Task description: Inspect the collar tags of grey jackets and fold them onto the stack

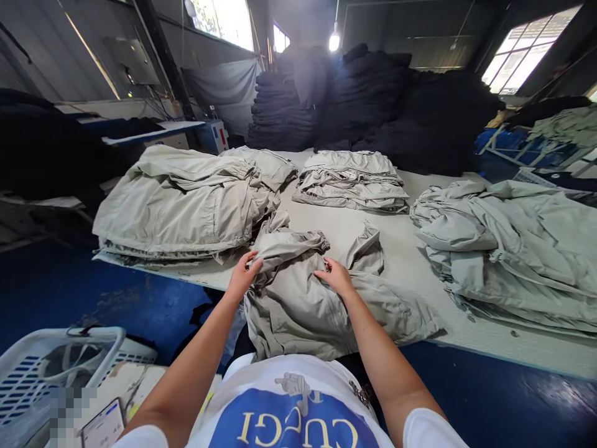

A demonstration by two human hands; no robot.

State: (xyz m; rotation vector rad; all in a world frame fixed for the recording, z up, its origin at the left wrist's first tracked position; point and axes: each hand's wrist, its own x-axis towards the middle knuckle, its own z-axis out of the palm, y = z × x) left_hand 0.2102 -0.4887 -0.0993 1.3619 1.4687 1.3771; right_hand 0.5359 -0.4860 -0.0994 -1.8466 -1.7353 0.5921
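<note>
A light grey garment (308, 305) lies crumpled on the table (401, 249) in front of me, part of it hanging over the near edge. At its left side is my left hand (244, 274), thumb and fingers apart, touching the cloth near a bunched sleeve. My right hand (334, 276) rests on the garment's upper right part, fingers slightly curled and apart, near a gathered cuff. Neither hand is closed round the fabric.
Grey garment piles stand at the left (181, 205), back middle (352, 180) and right (522, 249) of the table. Dark stacks (364, 99) rise behind. A white basket (60, 339) and a phone (103, 425) are at the lower left.
</note>
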